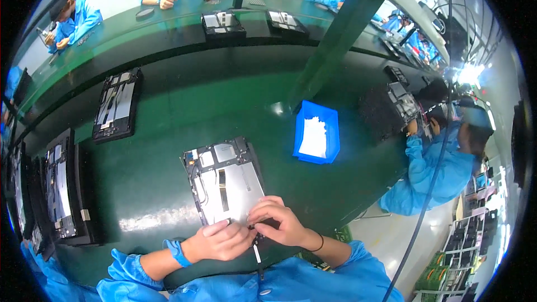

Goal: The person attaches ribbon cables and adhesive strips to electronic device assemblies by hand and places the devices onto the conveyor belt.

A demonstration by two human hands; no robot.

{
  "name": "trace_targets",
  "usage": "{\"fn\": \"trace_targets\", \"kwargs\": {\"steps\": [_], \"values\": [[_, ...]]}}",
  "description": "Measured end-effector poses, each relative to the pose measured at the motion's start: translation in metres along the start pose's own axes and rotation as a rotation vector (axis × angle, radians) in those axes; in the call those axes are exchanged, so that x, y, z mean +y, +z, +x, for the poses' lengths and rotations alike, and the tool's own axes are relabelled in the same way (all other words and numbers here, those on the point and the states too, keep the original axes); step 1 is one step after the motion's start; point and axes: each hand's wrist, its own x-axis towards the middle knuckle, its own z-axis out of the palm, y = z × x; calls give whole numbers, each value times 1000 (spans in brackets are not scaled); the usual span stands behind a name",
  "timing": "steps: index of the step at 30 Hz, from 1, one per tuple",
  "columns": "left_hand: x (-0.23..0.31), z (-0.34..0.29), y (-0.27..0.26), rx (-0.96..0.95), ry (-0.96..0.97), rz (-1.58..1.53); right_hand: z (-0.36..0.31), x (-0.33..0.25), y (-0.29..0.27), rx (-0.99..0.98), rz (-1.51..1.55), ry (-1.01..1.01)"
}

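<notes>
An opened tablet-like device (pixel 240 182), with a silver panel and a black frame, lies on the green table in front of me. My left hand (pixel 222 240) is at its near edge, fingers bent and pressed together. Beside it, my right hand (pixel 278 222) is curled over the near right corner, thumb and fingers pinched. The two hands almost meet there, and whatever is between the fingertips is too small or hidden to make out. Below them hangs a narrow strip (pixel 257 253), part white, part black. A dark ribbon cable (pixel 223 190) runs across the silver panel.
A blue bin (pixel 332 141) of small white pieces stands right of the device. Similar opened units sit at the left (pixel 61 187) and far left (pixel 117 105). A green post (pixel 327 47) rises beyond the bin. Co-workers in blue sit opposite, and one person (pixel 433 159) works at the right.
</notes>
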Motion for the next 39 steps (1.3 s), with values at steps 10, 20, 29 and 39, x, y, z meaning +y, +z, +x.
{"fn": "trace_targets", "kwargs": {"steps": [10,20,29,39], "values": [[6,5,-7,180,174,-76,8,-2,-15,115,-333,-32],[-26,24,18,-108,-762,-561,52,23,-139,523,-1427,-43],[-28,15,27,-142,-793,-579,-2,-40,-2,155,-741,-98],[-27,18,29,-110,-760,-532,-16,-39,13,136,-747,-118]]}}
